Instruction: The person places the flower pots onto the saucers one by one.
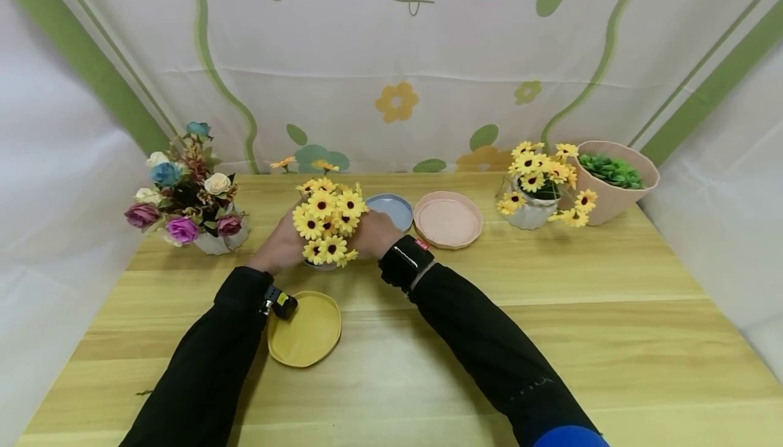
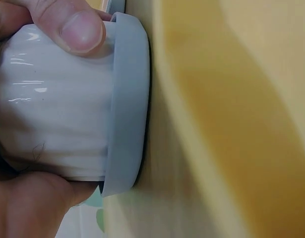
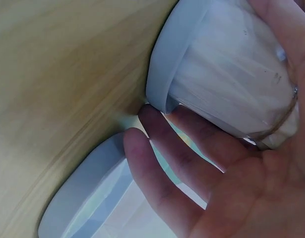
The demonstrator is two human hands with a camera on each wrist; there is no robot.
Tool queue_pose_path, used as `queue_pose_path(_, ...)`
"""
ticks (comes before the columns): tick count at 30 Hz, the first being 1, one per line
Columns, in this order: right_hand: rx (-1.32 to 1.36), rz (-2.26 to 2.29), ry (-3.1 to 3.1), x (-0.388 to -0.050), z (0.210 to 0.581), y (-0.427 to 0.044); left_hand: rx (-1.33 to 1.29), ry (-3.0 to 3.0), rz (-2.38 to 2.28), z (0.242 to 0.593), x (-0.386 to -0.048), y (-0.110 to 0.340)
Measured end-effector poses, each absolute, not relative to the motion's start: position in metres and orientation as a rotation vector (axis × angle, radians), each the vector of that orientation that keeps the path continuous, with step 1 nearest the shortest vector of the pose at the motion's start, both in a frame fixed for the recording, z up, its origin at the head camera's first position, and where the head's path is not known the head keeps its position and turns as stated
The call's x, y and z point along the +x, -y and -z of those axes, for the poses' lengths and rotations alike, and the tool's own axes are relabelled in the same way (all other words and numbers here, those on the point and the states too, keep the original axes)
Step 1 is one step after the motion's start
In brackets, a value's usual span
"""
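Observation:
A white flowerpot (image 2: 63, 99) of yellow daisies (image 1: 324, 219) stands upright on a grey-blue saucer (image 2: 130, 104), which rests on the table. My left hand (image 1: 283, 244) holds the pot's left side; its fingers are mostly hidden behind it. From the right, my right hand (image 1: 376, 233) holds the same pot, thumb on its front and longer fingers (image 3: 179, 153) reaching round behind. One right fingertip overlaps the rim of a second grey-blue saucer (image 3: 83, 183); I cannot tell if they touch. A yellow saucer (image 1: 306, 335) lies nearer me, partly under my left wrist.
A pink saucer (image 1: 449, 219) lies right of the second grey-blue one. At the back left stands a white pot of mixed roses (image 1: 189, 195). Another white pot with yellow daisies (image 1: 533, 212) and a pink planter (image 1: 605, 195) of green leaves stand at the back right, before a printed curtain.

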State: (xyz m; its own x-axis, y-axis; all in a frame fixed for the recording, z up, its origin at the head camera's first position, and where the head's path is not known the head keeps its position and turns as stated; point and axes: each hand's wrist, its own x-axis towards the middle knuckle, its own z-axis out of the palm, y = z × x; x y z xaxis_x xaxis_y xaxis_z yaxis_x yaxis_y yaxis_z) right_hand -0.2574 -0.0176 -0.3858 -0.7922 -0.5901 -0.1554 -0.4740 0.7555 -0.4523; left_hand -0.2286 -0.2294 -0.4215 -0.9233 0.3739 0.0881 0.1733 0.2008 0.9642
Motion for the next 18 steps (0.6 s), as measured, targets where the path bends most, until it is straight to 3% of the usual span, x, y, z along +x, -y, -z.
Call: queue_pose_path(18, -0.772, 0.566, -2.653, -0.281, 0.384, 0.029, 0.526, -2.288, -1.801, 0.421, -0.26, 0.236)
